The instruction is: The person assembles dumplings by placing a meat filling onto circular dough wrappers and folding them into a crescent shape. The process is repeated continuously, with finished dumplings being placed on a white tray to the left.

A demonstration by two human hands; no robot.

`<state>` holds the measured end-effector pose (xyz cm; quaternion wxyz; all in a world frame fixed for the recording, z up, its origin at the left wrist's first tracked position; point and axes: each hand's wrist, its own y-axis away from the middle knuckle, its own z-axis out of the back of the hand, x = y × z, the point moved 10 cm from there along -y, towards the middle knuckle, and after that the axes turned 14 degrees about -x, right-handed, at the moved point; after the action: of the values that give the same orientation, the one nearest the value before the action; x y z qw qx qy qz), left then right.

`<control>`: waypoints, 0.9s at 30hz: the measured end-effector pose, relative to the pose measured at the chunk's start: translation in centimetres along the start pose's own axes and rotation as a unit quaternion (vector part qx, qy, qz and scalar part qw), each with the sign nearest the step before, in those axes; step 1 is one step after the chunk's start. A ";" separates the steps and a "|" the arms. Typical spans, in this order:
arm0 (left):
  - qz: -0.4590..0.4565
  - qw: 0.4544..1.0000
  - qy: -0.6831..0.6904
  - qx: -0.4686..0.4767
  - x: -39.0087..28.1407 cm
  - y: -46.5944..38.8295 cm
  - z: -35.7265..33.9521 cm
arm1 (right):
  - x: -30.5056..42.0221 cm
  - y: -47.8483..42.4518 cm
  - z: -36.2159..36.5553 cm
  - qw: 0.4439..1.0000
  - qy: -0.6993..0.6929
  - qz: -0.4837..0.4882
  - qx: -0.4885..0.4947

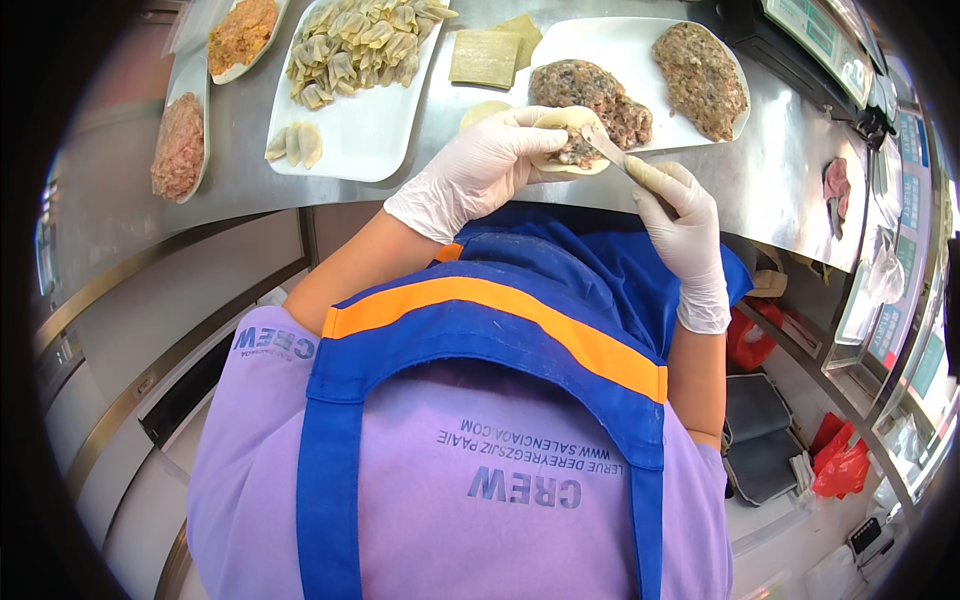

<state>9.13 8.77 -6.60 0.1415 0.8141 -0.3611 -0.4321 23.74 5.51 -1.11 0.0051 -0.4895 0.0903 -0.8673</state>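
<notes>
In a white glove, my left hand [499, 154] holds a round dough wrapper [592, 165] flat, with dark minced filling [574, 152] on it. My right hand [679, 217], gloved too, grips a flat metal spatula [609, 148] whose tip touches the filling. Just beyond, a white tray [645, 45] carries two mounds of mince, a darker one [577, 86] behind the wrapper and a browner one [699, 79] on the right. Another round wrapper [484, 112] lies behind my left hand. Square wrappers [486, 58] are stacked left of the tray.
A white tray [364, 150] at the left bears many folded wontons [360, 52] and several dumplings [296, 144]. Further left are pink mince [178, 146] and orange mince [241, 34] on white dishes. A scale [821, 37] stands back right; a pink cloth [836, 187] lies on the steel counter [780, 172].
</notes>
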 end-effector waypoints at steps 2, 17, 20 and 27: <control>-0.011 1.000 0.005 0.016 -0.6 0.2 0.1 | -0.8 0.1 1.3 0.999 -0.031 -0.009 0.003; -0.003 0.994 0.093 0.051 -1.6 1.3 -2.0 | 4.4 0.1 0.6 0.956 0.258 0.131 -0.044; -0.012 0.997 0.072 0.022 -1.8 1.6 -1.5 | 4.3 0.3 1.6 0.941 0.295 0.158 -0.050; -0.024 0.986 0.162 0.008 -1.7 1.3 -1.8 | 6.4 0.7 0.5 0.941 0.290 0.148 -0.093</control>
<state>9.38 8.94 -3.85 0.1811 0.8830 -0.3175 -0.2946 20.78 4.14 4.46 0.0616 -0.1961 0.2400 -0.9488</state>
